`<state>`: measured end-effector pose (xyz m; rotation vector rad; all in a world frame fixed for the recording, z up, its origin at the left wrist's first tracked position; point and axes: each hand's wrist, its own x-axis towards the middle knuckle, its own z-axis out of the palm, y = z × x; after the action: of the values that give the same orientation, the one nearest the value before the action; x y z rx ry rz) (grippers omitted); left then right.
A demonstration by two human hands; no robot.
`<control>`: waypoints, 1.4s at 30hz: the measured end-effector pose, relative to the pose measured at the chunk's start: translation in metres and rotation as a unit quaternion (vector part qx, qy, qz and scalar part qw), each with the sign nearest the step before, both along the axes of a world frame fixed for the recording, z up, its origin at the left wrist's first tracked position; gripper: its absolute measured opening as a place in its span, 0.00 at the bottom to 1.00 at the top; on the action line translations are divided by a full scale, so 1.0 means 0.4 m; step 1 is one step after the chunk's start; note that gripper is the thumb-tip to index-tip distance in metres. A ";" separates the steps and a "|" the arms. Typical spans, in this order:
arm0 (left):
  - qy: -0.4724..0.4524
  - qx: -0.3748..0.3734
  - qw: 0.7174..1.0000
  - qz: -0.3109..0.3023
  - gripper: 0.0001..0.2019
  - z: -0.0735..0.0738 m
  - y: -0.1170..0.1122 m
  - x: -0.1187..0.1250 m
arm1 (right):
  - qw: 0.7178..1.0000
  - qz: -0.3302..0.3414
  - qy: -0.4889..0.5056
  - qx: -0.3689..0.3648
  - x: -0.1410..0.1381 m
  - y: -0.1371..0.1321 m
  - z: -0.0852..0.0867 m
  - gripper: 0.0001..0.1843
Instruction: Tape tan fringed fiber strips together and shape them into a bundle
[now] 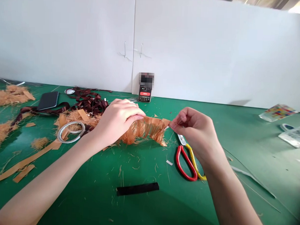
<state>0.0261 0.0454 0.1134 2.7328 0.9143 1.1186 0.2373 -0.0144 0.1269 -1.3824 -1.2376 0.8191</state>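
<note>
Stretched between my two hands is an orange-tan fringed ribbon (153,125), its frayed threads hanging down over the green table. My left hand (119,116) pinches its upper band near the left part, the fingers covering that end. At the ribbon's right end, my right hand (192,127) grips the edge between thumb and fingers. Beneath my right hand lie scissors (186,159) with one red and one yellow handle, their blades partly hidden. A short black strip (137,189) lies on the table in front of me.
On the left are tan ribbon pieces (25,162), frayed fibre heaps (12,96), a tape roll (71,132), dark brown ribbon (91,100) and a dark phone (48,100). Another phone (145,89) leans against the white board (203,52). Clear plastic packets (278,113) lie at right.
</note>
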 end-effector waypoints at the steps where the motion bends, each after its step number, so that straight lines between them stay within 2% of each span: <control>1: 0.006 0.002 1.000 0.009 0.08 0.002 0.000 0.000 | 1.000 0.012 -0.006 -0.006 0.001 0.001 -0.001 0.15; 6: 0.057 0.047 0.995 0.072 0.14 0.011 0.003 -0.008 | 0.992 0.091 -0.086 -0.035 -0.003 0.001 -0.005 0.08; 11: 0.068 0.065 0.990 0.104 0.15 0.013 0.011 -0.015 | 0.983 0.130 -0.131 -0.025 -0.012 -0.002 -0.006 0.09; 20: 0.044 0.059 0.992 0.099 0.15 0.014 0.016 -0.022 | 0.983 0.048 -0.177 0.015 -0.036 -0.004 -0.020 0.08; 23: 0.048 0.065 0.991 0.103 0.16 0.014 0.017 -0.023 | 0.980 0.046 -0.181 0.068 -0.046 -0.003 -0.026 0.08; 28: 0.051 0.093 0.988 0.113 0.17 0.017 0.014 -0.022 | 0.953 0.008 -0.264 0.148 -0.054 -0.001 -0.038 0.05; 35: 0.070 0.152 0.980 0.110 0.17 0.028 0.009 -0.028 | 0.907 0.027 -0.349 0.236 -0.051 0.008 -0.053 0.06; 38: 0.072 0.173 0.976 0.113 0.17 0.032 0.009 -0.035 | 0.916 0.050 -0.330 0.224 -0.047 0.010 -0.052 0.08; 42: 0.078 0.162 0.976 0.124 0.18 0.038 0.007 -0.038 | 0.925 0.054 -0.296 0.230 -0.042 0.008 -0.045 0.10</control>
<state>0.0110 0.0481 0.1287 3.0721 1.2214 1.1989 0.2204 -0.0112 0.1088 -1.2049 -1.8449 0.1354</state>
